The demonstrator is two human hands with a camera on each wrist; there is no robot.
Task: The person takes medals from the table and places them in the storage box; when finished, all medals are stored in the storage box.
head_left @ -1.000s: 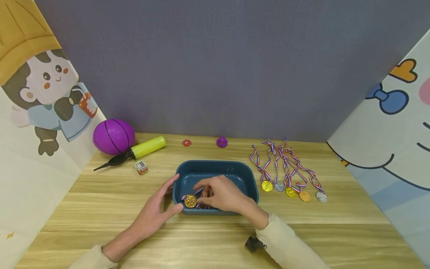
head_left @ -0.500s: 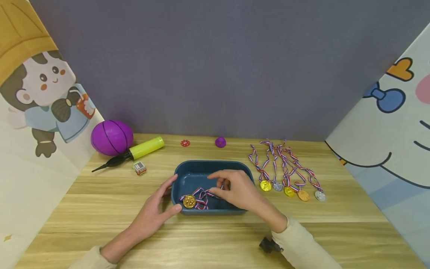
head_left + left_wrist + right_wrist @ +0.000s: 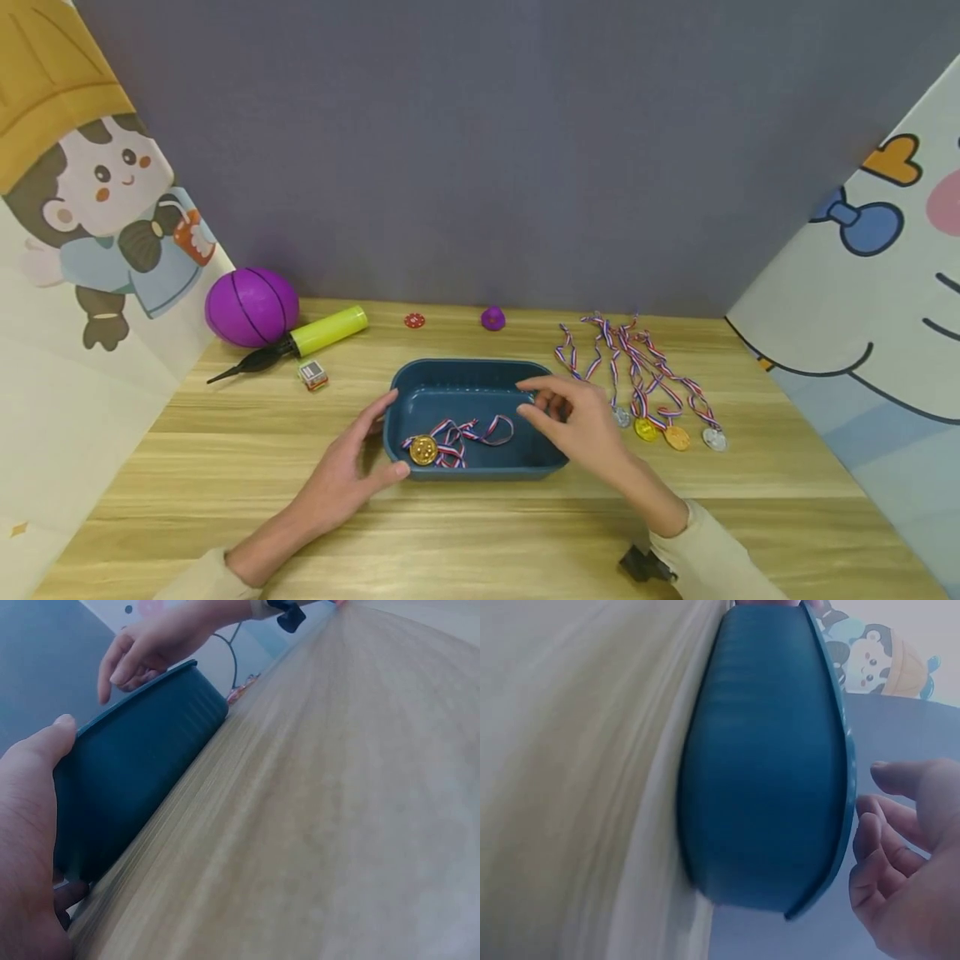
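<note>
A dark blue plastic bin [image 3: 480, 473] stands in the middle of the table. My left hand [image 3: 345, 467] grips its left end, thumb at the near corner of the rim and fingers around the far side. In the left wrist view, that thumb [image 3: 64, 731] lies against the rim. Inside the bin, at its near left, lies a gold medal [image 3: 423, 450] with its striped ribbon [image 3: 495, 432] trailing rightward. Over the bin's right end hovers my right hand [image 3: 581, 421], thumb and index finger apart, other fingers loosely bent, holding nothing. In the right wrist view, the right hand [image 3: 911, 855] is beside the rim.
Several ribboned medals [image 3: 677, 437] lie right of the bin, one hidden behind my right hand. At the back left are a purple ball [image 3: 252, 307], a yellow hand pump [image 3: 328, 331] and a small box [image 3: 313, 375]. A red chip [image 3: 414, 320] and purple ring [image 3: 492, 318] lie near the wall.
My right hand has moved right, from above the medal to the bin's right end, leaving the medal and its ribbon in view. The left hand has stayed on the bin.
</note>
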